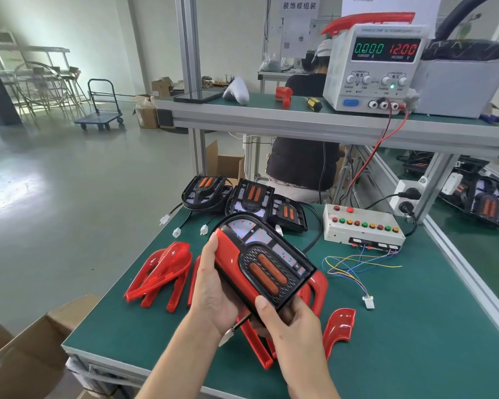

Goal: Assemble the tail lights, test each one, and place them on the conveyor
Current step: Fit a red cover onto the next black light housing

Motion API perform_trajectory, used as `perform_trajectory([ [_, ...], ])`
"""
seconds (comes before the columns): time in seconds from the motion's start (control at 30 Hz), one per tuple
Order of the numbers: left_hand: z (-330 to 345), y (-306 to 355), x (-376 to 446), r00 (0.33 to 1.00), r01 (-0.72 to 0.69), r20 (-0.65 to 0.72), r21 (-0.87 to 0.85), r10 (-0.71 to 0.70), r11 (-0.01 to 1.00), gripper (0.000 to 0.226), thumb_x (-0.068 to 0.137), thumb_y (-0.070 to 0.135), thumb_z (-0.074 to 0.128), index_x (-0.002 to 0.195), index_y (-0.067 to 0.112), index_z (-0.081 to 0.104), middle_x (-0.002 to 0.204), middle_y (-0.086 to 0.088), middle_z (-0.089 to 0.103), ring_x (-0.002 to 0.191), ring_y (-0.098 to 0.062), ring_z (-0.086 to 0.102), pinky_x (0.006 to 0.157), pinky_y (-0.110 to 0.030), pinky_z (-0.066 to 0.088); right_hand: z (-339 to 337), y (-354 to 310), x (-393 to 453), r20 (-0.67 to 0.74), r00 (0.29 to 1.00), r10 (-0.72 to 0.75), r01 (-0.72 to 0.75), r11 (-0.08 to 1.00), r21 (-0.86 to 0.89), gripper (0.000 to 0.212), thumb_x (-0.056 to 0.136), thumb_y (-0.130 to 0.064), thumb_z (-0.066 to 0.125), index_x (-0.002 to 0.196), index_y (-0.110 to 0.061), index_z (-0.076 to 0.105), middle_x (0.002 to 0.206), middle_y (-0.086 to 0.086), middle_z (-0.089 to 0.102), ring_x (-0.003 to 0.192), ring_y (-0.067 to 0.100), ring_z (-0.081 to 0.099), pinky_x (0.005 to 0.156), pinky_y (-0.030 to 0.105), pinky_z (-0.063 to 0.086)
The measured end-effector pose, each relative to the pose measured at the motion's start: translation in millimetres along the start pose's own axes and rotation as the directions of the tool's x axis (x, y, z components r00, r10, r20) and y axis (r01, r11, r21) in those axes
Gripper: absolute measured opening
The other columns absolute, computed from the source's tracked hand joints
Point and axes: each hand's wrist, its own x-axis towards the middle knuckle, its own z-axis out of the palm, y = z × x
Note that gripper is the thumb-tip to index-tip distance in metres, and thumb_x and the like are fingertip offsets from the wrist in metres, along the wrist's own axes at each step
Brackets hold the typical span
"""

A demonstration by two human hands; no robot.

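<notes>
Red plastic trim is sitting partly over a black tail light, which both hands are holding above the green bench. The left hand is curling its fingers around the lamp's left edge, thumb along the red trim; the right hand is gripping the near corner, thumb pressing on top. A white plug is dangling just below the fingers, connected to nothing. Loose red trim pieces are lying to either side of the hands. Beyond the fingertips, three untrimmed lamp bodies are waiting, with a button test box to their right. Farther back, a power supply is showing zero current. Judging from this, assembly is under way; testing and conveyor placement remain.
</notes>
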Motion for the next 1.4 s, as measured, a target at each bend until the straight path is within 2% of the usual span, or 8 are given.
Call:
perform_trajectory([
  [0.07, -2, -1, 1, 1.000, -0.021, -0.010, -0.025, 0.021, 0.999, 0.057, 0.083, 0.064, 0.065, 0.108, 0.016, 0.080, 0.120, -0.016, 0.073, 0.105, -0.035, 0.073, 0.079, -0.050, 0.060, 2, 1, -1, 0.015, 1.000, 0.020, -0.020, 1.000, 0.011, 0.025, 0.088, -0.010, 0.077, 0.112, -0.015, 0.071, 0.097, 0.002, 0.080, 0.087, 0.023, 0.077, 0.066, 0.027, 0.061],
  [0.2, -6, -5, 3, 0.999, -0.038, -0.026, -0.027, 0.038, 0.999, 0.050, 0.087, 0.061, 0.062, 0.106, 0.018, 0.081, 0.118, -0.014, 0.074, 0.103, -0.032, 0.074, 0.075, -0.046, 0.061, 2, 3, 0, 0.035, 0.998, 0.047, -0.047, 0.999, 0.015, 0.026, 0.089, -0.008, 0.075, 0.114, -0.015, 0.070, 0.097, 0.003, 0.080, 0.085, 0.021, 0.077, 0.068, 0.029, 0.062],
  [0.4, -7, -6, 6, 0.999, -0.047, -0.025, -0.049, 0.046, 0.998, 0.048, 0.083, 0.058, 0.066, 0.102, 0.017, 0.082, 0.115, -0.014, 0.075, 0.099, -0.030, 0.075, 0.072, -0.043, 0.062, 2, 3, -1, 0.074, 0.995, 0.068, -0.070, 0.997, 0.020, 0.025, 0.090, -0.007, 0.073, 0.114, -0.011, 0.069, 0.097, 0.007, 0.080, 0.085, 0.027, 0.077, 0.072, 0.030, 0.063],
  [0.67, -10, -10, 10, 0.999, -0.047, -0.030, -0.080, 0.045, 0.996, 0.055, 0.087, 0.064, 0.061, 0.101, 0.016, 0.082, 0.113, -0.015, 0.075, 0.097, -0.031, 0.075, 0.067, -0.043, 0.062, 5, 8, -2, 0.032, 0.999, -0.008, 0.010, 0.999, -0.049, 0.020, 0.088, -0.007, 0.076, 0.106, -0.015, 0.072, 0.088, 0.007, 0.080, 0.078, 0.028, 0.077, 0.074, 0.041, 0.064],
  [0.83, -13, -11, 10, 0.999, -0.039, -0.017, -0.076, 0.038, 0.996, 0.063, 0.086, 0.071, 0.056, 0.106, 0.016, 0.081, 0.117, -0.016, 0.074, 0.103, -0.033, 0.074, 0.070, -0.046, 0.062, 5, 10, -3, 0.010, 1.000, -0.018, 0.019, 0.997, -0.069, 0.019, 0.086, -0.010, 0.079, 0.102, -0.017, 0.073, 0.083, 0.008, 0.079, 0.072, 0.024, 0.076, 0.071, 0.042, 0.065],
  [1.0, -15, -11, 11, 0.999, -0.040, -0.012, -0.060, 0.039, 0.997, 0.067, 0.086, 0.072, 0.054, 0.106, 0.013, 0.080, 0.118, -0.018, 0.073, 0.103, -0.033, 0.073, 0.070, -0.045, 0.062, 4, 8, -3, -0.004, 1.000, -0.022, 0.022, 0.998, -0.065, 0.018, 0.085, -0.009, 0.080, 0.101, -0.015, 0.074, 0.078, 0.009, 0.077, 0.065, 0.023, 0.074, 0.060, 0.030, 0.061],
  [1.23, -14, -4, 7, 0.997, 0.032, 0.074, 0.003, -0.032, 0.999, 0.079, 0.082, 0.080, 0.051, 0.119, 0.014, 0.075, 0.132, -0.017, 0.067, 0.120, -0.033, 0.066, 0.086, -0.047, 0.059, 0, 4, 1, -0.031, 1.000, 0.003, -0.005, 0.998, -0.058, 0.013, 0.083, -0.016, 0.083, 0.095, -0.016, 0.078, 0.082, 0.007, 0.079, 0.074, 0.028, 0.077, 0.060, 0.025, 0.060],
  [1.4, -14, -5, 5, 0.995, -0.016, 0.099, 0.066, 0.009, 0.998, 0.056, 0.094, 0.059, 0.057, 0.123, 0.014, 0.073, 0.133, -0.017, 0.066, 0.122, -0.032, 0.065, 0.089, -0.047, 0.058, 2, -1, 3, -0.017, 1.000, 0.020, -0.020, 1.000, 0.023, 0.014, 0.085, -0.010, 0.080, 0.099, -0.012, 0.076, 0.085, 0.009, 0.079, 0.076, 0.024, 0.076, 0.059, 0.025, 0.060],
])
